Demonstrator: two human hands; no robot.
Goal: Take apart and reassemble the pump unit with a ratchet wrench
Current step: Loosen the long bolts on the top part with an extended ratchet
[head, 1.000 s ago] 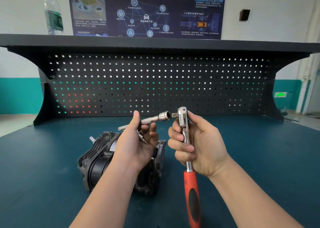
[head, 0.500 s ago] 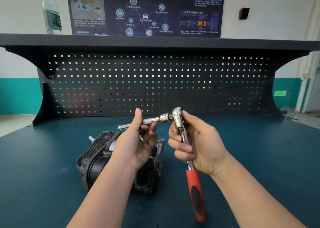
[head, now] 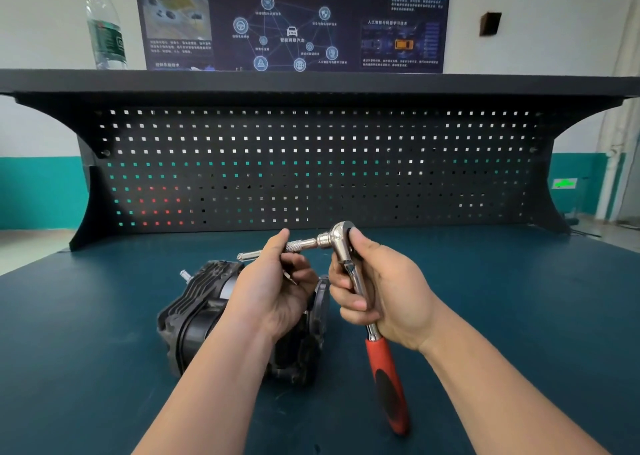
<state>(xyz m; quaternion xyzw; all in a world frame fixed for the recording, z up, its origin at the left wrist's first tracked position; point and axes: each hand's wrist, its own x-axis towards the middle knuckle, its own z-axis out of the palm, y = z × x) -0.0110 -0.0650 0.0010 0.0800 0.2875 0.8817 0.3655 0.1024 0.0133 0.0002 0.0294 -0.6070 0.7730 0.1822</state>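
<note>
Over the teal bench (head: pixel 104 316), both hands grip the ratchet wrench (head: pixel 356 281), seemingly joined.

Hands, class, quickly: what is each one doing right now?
Left hand: pinches the extension bar.
Right hand: grips the ratchet wrench.
</note>
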